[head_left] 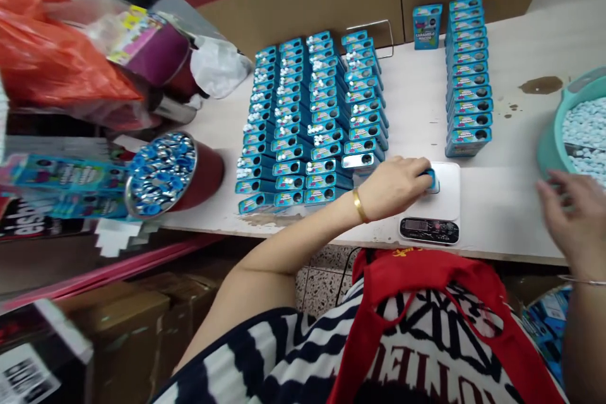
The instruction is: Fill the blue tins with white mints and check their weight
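My left hand [396, 186], with a gold bracelet at the wrist, is closed on a small blue candy box [432, 183] over the white digital scale [449, 205]. Most of that box is hidden behind my fingers. My right hand [580, 218] is at the near rim of a teal basin [549, 139], its fingers apart and slightly blurred. Small white candies [586, 123] fill the basin, and a scoop edge shows among them. Left of the scale stand long rows of blue candy boxes [326, 145], many with white candies at their round openings.
Another row of blue boxes [468, 95] and a single box [427, 28] stand farther back. A red bucket [208, 167] of foil-wrapped pieces is at the left. Cardboard boxes [322, 6] line the back, beside a wire stand [391, 35]. Brown stains [542, 85] mark the table.
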`<state>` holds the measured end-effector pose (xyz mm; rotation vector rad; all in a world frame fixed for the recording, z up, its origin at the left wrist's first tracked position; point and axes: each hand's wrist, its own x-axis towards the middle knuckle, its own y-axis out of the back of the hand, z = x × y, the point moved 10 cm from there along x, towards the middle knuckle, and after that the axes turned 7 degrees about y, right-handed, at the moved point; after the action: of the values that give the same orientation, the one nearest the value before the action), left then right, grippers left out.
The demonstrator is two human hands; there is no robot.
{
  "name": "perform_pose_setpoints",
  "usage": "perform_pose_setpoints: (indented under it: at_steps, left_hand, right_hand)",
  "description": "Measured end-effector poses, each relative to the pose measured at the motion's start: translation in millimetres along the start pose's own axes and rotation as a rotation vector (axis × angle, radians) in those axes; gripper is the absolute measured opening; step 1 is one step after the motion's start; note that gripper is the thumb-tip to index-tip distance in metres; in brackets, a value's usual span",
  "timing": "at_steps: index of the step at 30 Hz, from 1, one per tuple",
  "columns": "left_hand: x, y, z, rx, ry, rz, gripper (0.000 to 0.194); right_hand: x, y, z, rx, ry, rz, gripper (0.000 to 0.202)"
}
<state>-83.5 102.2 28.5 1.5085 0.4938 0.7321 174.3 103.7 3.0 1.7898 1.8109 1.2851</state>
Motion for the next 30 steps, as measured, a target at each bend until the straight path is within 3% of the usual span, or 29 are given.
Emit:
perform_pose_setpoints:
  at_steps: [5, 7, 9, 12, 15, 19, 23, 27, 30]
  left_hand:
    - [36, -33.4, 27, -0.026, -0.075, -0.117, 0.015]
    - [39, -35.8, 27, -0.055, -0.065, -0.146, 0.013]
    - [38, -29.0, 22, -0.122, -0.054, -0.133, 0.023]
    - [27, -7.8, -2, -0.301, 0.034, -0.004, 0.047]
    - [3, 4.2, -40, -0.552, 0.233, 0.183, 0.041]
    - [-37, -16.0, -71, -0.813, 0.467, 0.303, 0.03]
    - [-54, -40.2, -65, -0.907, 0.454, 0.317, 0.031]
    - [-52, -44.5, -53, -0.85, 0.336, 0.389, 0.044]
    - [-47, -53.5, -52, -0.841, 0.326, 0.4, 0.057]
  right_hand:
    - [-15, -39, -16, -0.011, 0.011, -0.013, 0.024]
    - [-21, -42, -14, 0.012, -0.028, -0.016, 0.024]
    - [-26, -38, -11, 0.024, -0.064, 0.0, 0.023]
    - [-32, -32, -7, 0.042, -0.102, 0.04, 0.021]
    - [-36, -35, -5, 0.068, -0.131, 0.038, 0.021]
    - [-40, -43, -5, 0.11, -0.161, 0.022, 0.021]
    - [-39, -50, -8, 0.158, -0.176, 0.01, 0.023]
    - [-39, -53, -6, 0.218, -0.228, 0.019, 0.024]
    - [-44, -58, -2, 0.291, -0.298, 0.038, 0.026]
